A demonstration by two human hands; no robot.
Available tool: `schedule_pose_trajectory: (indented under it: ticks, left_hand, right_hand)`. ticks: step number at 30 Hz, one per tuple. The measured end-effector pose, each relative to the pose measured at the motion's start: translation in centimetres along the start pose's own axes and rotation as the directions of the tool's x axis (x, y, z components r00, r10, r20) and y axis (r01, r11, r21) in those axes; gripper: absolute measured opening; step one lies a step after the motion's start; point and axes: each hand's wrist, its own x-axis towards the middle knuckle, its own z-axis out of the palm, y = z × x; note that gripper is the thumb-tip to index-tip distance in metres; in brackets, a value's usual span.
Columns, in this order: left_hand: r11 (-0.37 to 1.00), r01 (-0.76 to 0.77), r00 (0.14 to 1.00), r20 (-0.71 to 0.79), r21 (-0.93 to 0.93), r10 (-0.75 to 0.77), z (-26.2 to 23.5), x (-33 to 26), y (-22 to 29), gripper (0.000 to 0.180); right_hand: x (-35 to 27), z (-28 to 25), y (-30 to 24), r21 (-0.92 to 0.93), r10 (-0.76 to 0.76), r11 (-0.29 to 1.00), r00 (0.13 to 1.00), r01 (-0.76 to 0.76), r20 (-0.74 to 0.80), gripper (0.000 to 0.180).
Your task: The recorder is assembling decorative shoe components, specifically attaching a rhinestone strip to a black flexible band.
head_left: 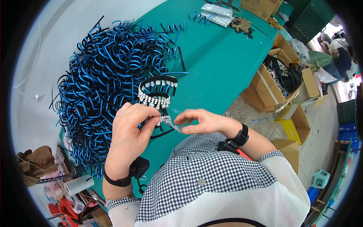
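Observation:
My left hand [130, 121] is closed, thumb and fingers pinching a strip of rhinestone trim [165, 119] near the front of the green table. From that pinch a thin glittery tail [176, 128] runs toward my right hand [200, 121]. The right hand's fingers are curved and apart, with the thumb beside the tail's end; whether it touches is unclear. Just beyond the left fingers lies a curved black band [160, 95] edged with rows of rhinestones and hanging drops. A large heap of curled blue-and-black ribbon strips [109, 68] covers the table at the left.
A silver bubble-wrap packet [217, 15] and dark cut-out ornaments [242, 25] lie at the table's far end. Right of the table, cardboard boxes [264, 89] stand on the floor, one filled with black items. A person [336, 56] is at far right; a pale stool [320, 178] stands lower right.

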Motion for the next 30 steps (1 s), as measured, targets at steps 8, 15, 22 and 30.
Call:
schedule_pose_trajectory:
  ticks: [8, 15, 22, 30]
  left_hand:
    - [0.990, -0.036, 0.999, -0.009, 0.139, 0.038, 0.1, 0.2, 0.4, 0.011]
    - [0.996, -0.038, 0.999, -0.005, 0.083, 0.039, -0.2, 0.4, -0.6, 0.013]
    - [0.918, 0.167, 0.984, 0.005, -0.360, -0.177, 1.0, 0.3, -0.2, 0.012]
    - [0.949, 0.214, 0.976, 0.082, -0.231, -0.200, 1.1, 0.8, 0.3, 0.008]
  right_hand:
    - [1.3, 1.4, 0.4, -0.162, -0.179, 0.976, 0.959, 0.144, -0.222, 0.035]
    - [0.2, -0.5, 0.7, 0.044, -0.105, 0.992, 0.968, 0.118, -0.227, 0.024]
    - [-1.3, -1.4, -3.7, -0.117, -0.286, 0.957, 0.937, 0.267, -0.200, 0.038]
    - [0.2, -1.0, -1.2, -0.046, -0.196, 0.981, 0.931, 0.191, -0.310, 0.013]
